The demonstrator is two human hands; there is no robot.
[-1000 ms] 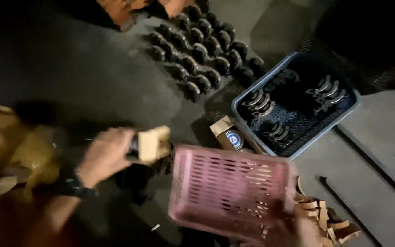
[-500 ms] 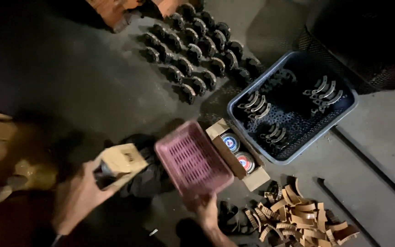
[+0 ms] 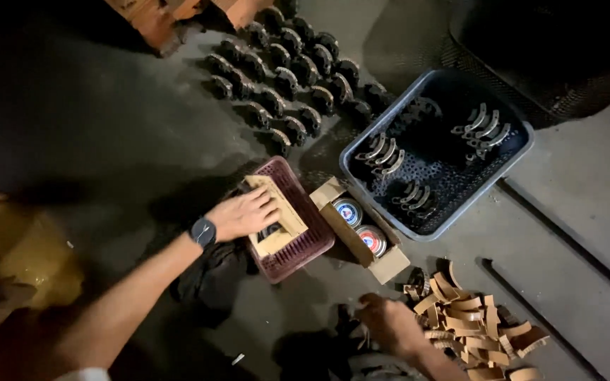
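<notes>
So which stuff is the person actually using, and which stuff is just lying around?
In use:
- left hand pressing a tan block into the pink basket
- right hand beside the heap of tan curved strips

Lying about:
- blue crate of curved metal pieces
- cardboard box with two round tins
- rows of dark curved parts
- dark cloth

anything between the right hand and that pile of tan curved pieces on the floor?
Nothing visible. The right hand sits at the left edge of the pile of tan curved pieces, with no object between them. The open cardboard box with two tins lies above, clear of that gap.
</notes>
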